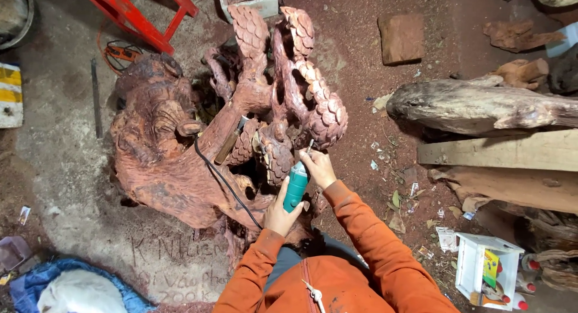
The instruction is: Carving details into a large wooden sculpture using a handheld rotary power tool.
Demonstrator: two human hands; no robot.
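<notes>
Steadying the grinder [295, 189] matters most: left hand [279, 215] wraps its body, right hand [317, 166] pinches near the tip. Light passes over the carving [241, 126] look safest.

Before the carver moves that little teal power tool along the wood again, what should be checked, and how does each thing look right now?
1. Both hands on the teal tool: ok; left hand at its rear, right hand near the tip.
2. Tip at the scaled carving: ok, by the scales.
3. Black cord away from the tip: ok, it trails off left.
4. Fingers away from the bit: cannot tell; they sit near it.
5. Hammer resting steady on the carving: cannot tell.
</notes>
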